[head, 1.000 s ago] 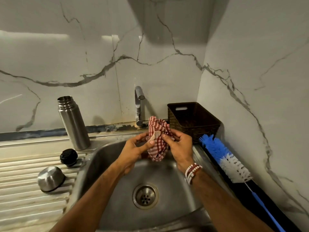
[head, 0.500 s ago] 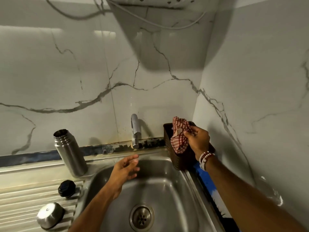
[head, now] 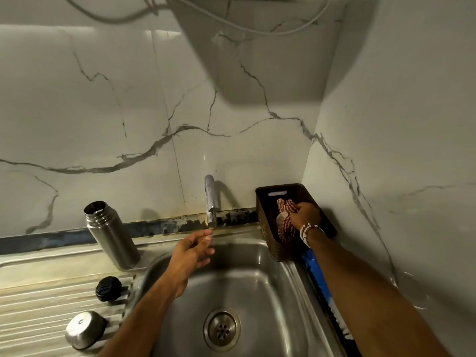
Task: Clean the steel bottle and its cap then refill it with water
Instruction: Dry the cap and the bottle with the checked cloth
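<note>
a person stands over a steel kitchen sink set against a marble-patterned wall, both bare arms reaching forward. the right hand, a beaded bracelet on its wrist, is down inside a dark woven basket at the sink's back right corner, its fingers closed around a bunched red-and-white checked cloth that lies partly inside the basket. the left hand hangs over the back of the sink basin, just below the spout of the chrome tap, fingers loosely curled and released, grasping nothing. no water can be made out running from the tap. the steel bottle stands uncapped on the ledge at the sink's back left corner, its threaded mouth open to the air. its black cap rests on the ribbed draining board just left of the sink's rim, apart from the bottle. nearer the camera on the same board, also left of the sink, a rounded steel cup sits mouth down. along the sink's right edge lies a brush with blue and white bristles, mostly hidden under the right forearm. the round drain shows at the bottom of the sink.
</note>
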